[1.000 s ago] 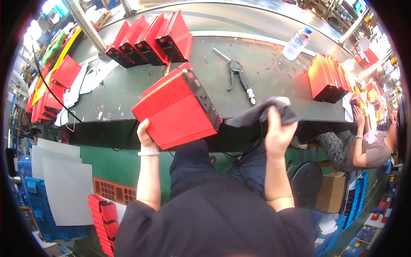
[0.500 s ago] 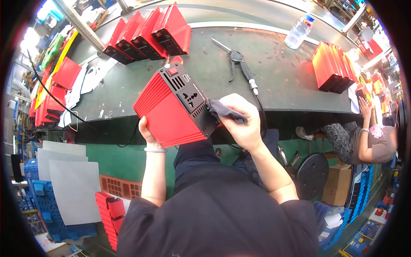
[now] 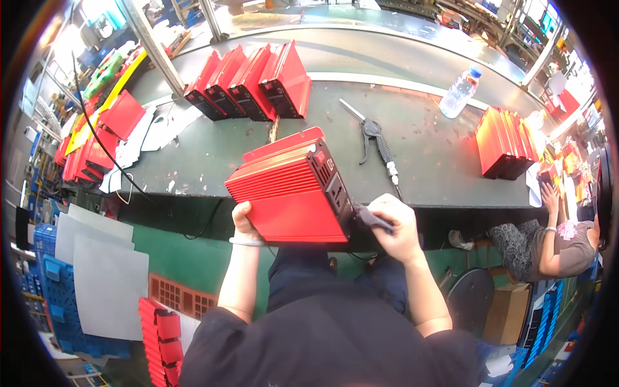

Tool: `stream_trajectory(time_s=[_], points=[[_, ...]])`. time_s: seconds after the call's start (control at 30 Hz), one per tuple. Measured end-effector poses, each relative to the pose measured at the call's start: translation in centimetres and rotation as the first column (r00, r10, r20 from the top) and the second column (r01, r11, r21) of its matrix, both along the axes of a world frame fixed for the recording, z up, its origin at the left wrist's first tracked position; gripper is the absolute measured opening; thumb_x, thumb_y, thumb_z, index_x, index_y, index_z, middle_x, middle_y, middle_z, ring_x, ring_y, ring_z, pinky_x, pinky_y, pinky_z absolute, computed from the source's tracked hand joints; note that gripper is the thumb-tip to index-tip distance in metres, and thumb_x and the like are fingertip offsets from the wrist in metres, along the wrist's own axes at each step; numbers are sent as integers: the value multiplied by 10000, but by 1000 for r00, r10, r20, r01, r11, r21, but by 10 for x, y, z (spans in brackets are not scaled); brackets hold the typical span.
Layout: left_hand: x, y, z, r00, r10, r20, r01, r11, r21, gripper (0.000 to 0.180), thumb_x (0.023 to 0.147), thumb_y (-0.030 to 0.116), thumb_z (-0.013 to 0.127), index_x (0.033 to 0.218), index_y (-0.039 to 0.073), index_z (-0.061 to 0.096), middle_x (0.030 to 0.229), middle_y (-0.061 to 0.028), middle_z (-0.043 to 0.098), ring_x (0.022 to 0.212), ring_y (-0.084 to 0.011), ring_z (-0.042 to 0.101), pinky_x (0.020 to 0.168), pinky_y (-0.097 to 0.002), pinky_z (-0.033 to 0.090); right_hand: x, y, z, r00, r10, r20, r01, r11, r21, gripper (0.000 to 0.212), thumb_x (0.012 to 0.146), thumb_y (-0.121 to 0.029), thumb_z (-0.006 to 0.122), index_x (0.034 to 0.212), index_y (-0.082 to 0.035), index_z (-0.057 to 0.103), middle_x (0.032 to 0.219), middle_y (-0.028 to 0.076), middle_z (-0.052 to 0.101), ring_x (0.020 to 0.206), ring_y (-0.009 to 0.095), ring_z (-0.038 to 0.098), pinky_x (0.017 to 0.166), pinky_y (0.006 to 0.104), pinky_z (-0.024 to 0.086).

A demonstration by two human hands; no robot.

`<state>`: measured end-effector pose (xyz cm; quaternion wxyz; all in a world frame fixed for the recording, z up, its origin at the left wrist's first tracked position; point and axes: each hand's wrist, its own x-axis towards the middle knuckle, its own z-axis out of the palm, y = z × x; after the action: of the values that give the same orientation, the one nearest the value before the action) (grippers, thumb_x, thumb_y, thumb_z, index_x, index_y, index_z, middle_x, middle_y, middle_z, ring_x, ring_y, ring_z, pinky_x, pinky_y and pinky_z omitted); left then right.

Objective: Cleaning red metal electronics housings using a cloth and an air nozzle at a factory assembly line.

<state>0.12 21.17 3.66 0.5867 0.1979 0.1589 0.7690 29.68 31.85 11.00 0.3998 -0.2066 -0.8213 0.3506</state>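
A red power inverter with ribbed sides and a black socket panel is held up in front of me at the bench's near edge. My left hand grips its lower left corner, thumb on the red face. On the opposite side, my right hand pinches a dark grey cloth against the black end panel. The panel, with its red switch, slots and socket, now faces right and shows at a slant. The fingers of my left hand beneath the inverter are hidden.
On the dark bench lie an air blow gun with its hose and a water bottle. Red inverters stand in a row at the back left; another group stands right. A co-worker sits at far right.
The inverter has turned so its ribbed side shows more and its black panel faces further right. My right hand keeps the cloth at the panel. The whole view has shifted, with the bench appearing lower.
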Motion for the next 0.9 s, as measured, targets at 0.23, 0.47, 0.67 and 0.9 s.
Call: stream_trajectory(time_s=[0.23, 0.47, 0.67, 0.9], points=[[-1, 25, 48, 535, 256, -805, -355, 933, 62, 727, 622, 107, 828, 1249, -35, 490, 1136, -119, 622, 1016, -209, 617, 919, -350, 481, 4, 45, 2, 844, -454, -285, 111, 668, -736, 128, 909, -88, 601, 1024, -57, 648, 928, 8, 665, 801, 93, 619, 635, 240, 492], [17, 52, 39, 435, 371, -820, -446, 880, 161, 633, 634, 60, 833, 1184, -30, 533, 1090, -90, 622, 1009, -170, 607, 919, -318, 483, -36, 102, 32, 746, -519, -417, 309, 825, -474, 186, 906, -77, 608, 1087, -68, 652, 975, -3, 681, 816, 87, 640, 633, 225, 490], [21, 56, 30, 493, 383, -781, -464, 875, 136, 660, 629, 93, 843, 1197, -39, 535, 1122, -105, 615, 1031, -180, 596, 934, -318, 465, -106, 107, 44, 884, -367, -290, 407, 909, 90, 215, 824, -72, 669, 1026, -2, 646, 868, 153, 666, 778, 217, 661, 729, 300, 513], [29, 52, 37, 322, 500, -804, -484, 817, 314, 594, 609, 179, 829, 1112, -24, 589, 1001, -129, 664, 946, -211, 648, 883, -305, 477, -107, 82, 68, 864, -488, 125, 326, 730, 600, 131, 724, -120, 679, 834, -57, 645, 907, 52, 590, 833, 259, 582, 716, 365, 476]])
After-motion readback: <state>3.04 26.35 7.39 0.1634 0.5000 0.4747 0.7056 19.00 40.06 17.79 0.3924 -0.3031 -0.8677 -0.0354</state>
